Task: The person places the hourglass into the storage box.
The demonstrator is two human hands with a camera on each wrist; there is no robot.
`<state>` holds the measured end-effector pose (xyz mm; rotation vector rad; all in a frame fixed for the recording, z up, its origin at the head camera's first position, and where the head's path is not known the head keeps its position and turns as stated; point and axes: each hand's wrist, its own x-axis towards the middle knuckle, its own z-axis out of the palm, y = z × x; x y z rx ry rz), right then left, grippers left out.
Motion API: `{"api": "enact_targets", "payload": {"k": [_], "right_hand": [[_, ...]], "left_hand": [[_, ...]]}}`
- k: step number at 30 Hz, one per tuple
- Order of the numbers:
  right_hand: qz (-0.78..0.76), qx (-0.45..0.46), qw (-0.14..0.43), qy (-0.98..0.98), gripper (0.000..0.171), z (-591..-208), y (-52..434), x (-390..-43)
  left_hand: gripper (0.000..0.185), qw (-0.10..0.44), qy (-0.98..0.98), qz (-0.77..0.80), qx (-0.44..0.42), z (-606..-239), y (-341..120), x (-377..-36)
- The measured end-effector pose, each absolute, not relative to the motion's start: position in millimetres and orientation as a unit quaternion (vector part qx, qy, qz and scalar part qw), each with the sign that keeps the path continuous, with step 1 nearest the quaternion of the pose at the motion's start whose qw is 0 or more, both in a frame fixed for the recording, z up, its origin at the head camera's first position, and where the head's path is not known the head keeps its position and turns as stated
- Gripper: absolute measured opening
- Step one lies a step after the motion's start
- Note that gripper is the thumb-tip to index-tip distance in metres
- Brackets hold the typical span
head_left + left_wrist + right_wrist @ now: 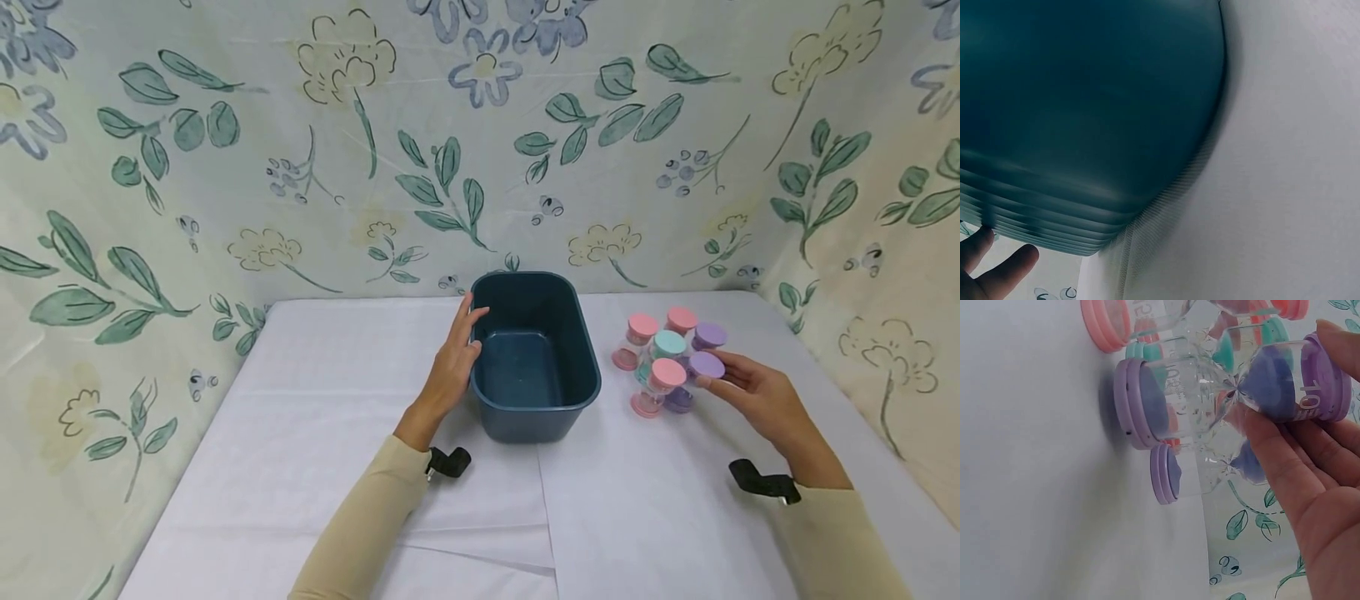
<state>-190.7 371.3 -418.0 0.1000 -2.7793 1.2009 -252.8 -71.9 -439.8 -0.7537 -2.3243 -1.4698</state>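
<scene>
A dark teal plastic bin stands on the white-covered table, its inside bare. My left hand lies along the bin's left side with fingers stretched out; in the left wrist view the fingertips are close to its ribbed wall. To the right of the bin my right hand pinches the upper cap of a purple sand timer marked 10. That timer stands upright in a cluster. Around it are pink sand timers, a mint-green sand timer and another purple sand timer.
White cloth covers the table and has fold lines in it. A floral curtain hangs behind the table and at both sides. The sand timers stand close together, a short way from the bin's right wall.
</scene>
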Motion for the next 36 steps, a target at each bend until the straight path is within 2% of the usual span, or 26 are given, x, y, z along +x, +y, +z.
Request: {"api": "enact_targets", "payload": {"k": [17,36], "right_hand": [[0.396,0.009,0.112,-0.912,0.064,-404,373,-189],[0.404,0.045,0.156,-0.9,0.054,-383,371,-198]], "left_hand": [[0.053,0.148,-0.811,-0.504,-0.258,-439,-71,-253],[0.053,0.154,-0.813,-0.502,-0.252,-440,-70,-255]]}}
